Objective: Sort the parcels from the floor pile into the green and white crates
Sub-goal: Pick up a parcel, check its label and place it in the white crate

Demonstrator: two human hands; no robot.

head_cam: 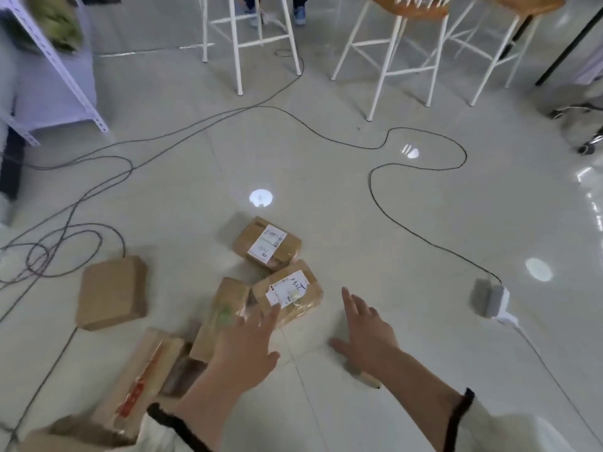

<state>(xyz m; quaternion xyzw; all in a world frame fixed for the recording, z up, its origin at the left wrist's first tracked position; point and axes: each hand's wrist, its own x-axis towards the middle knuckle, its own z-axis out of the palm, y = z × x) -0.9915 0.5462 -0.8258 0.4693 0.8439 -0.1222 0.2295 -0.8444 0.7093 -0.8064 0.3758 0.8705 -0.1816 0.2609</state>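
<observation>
Right at the bottom, two pale sleeves with dark cuffs, and both hands are out over the floor (326, 203), empty. The left hand (248, 350) has its fingers straight and spread above the cluster of parcels, fingertips over the edge of a brown parcel with a white handwritten label (288, 293); whether they touch it, I cannot tell. The right hand (365, 334) is just as flat and splayed, holding nothing, over bare tile just to the right of that same parcel. Down at the left wrist lies a long box with red print (140, 380), and beside it a taped parcel (225, 308) leans against the labelled one. Off to the left, apart from the cluster, sits a plain flat box (112, 293). Just beyond the labelled parcel is another labelled parcel (267, 244), touching it or very nearly. To the right, a grey and white power strip (487, 298) sits on the tile, and dark cables (375, 190) snake across the middle of the room and loop at the left. Further back, a pale metal shelf (58, 76) stands on the left, and white-legged stools (401, 44) line the far side, with someone's blue shoes (298, 11) between the legs of one.
</observation>
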